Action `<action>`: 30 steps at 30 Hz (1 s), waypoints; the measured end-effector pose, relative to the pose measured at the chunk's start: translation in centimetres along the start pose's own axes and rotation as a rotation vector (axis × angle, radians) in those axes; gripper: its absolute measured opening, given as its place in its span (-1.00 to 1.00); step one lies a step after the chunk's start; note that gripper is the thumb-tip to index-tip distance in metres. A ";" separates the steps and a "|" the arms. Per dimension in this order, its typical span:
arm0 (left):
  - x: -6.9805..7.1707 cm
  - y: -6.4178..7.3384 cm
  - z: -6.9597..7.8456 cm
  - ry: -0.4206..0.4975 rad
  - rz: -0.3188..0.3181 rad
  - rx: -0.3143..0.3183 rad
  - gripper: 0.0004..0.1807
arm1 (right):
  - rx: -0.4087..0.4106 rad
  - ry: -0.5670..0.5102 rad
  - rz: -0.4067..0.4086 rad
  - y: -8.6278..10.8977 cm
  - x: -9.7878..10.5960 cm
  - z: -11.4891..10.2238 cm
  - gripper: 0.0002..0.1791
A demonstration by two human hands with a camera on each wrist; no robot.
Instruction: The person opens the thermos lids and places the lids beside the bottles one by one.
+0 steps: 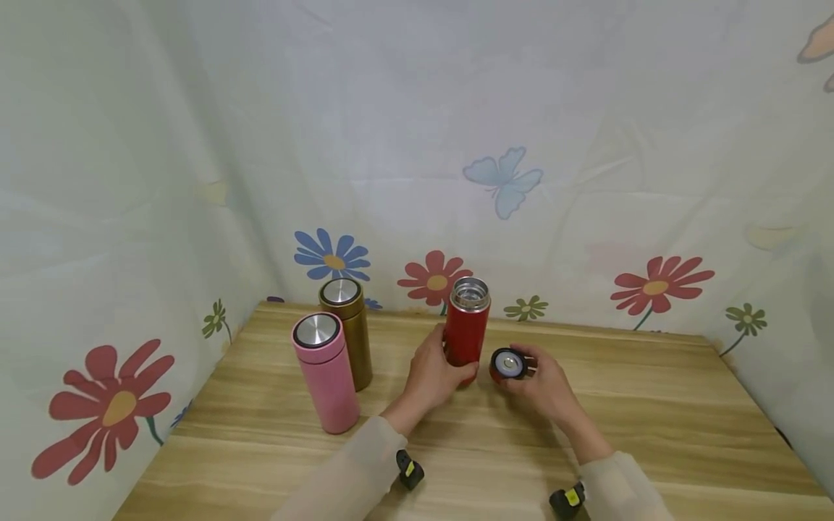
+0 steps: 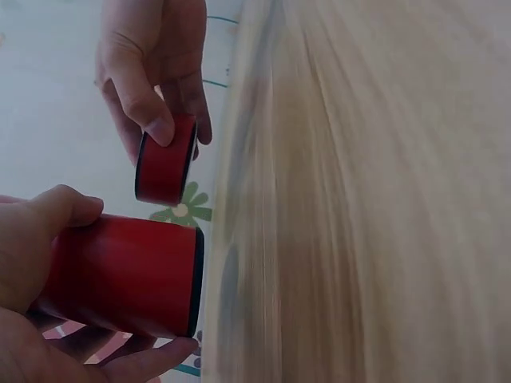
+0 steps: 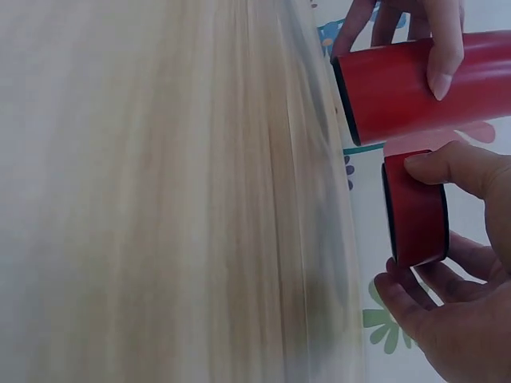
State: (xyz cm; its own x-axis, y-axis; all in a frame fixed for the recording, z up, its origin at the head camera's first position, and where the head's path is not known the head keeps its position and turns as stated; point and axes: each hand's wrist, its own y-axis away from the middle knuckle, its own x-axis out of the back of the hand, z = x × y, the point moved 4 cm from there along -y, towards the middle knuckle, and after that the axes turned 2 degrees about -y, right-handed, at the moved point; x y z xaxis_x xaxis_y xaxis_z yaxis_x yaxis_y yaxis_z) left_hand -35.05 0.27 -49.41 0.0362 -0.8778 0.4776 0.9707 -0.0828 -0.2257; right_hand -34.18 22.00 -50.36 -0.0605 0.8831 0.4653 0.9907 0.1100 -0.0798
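Note:
My left hand (image 1: 434, 374) grips a red thermos bottle (image 1: 466, 329) around its lower body. The bottle's steel mouth is uncapped and faces up; its black-rimmed base (image 2: 196, 283) appears slightly off the table. Just to the right, my right hand (image 1: 547, 383) holds the red lid (image 3: 418, 209) between thumb and fingers. In the head view the lid's pale inner face (image 1: 508, 363) points upward. A small gap separates lid and bottle. To the left stand two capped thermos bottles, a pink one (image 1: 329, 383) in front of a gold-brown one (image 1: 356, 340).
The wood-grain table (image 1: 651, 412) ends at the back against a pale curtain (image 1: 365, 145) printed with flowers and a butterfly. More curtain hangs along both sides. A black strap device sits at each wrist.

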 end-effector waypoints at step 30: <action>-1.5 -5.5 -2.3 -0.070 0.073 0.036 -0.21 | 0.011 0.122 0.107 -5.3 -1.5 1.5 -0.22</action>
State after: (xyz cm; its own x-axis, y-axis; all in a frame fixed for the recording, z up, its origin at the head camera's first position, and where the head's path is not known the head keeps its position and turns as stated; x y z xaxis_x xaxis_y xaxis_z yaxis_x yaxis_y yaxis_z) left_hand -41.00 0.95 -50.78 0.1223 -0.8457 0.5194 0.9727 -0.0018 -0.2319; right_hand -39.58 20.81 -51.98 0.0613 0.8283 0.5570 0.9893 0.0238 -0.1442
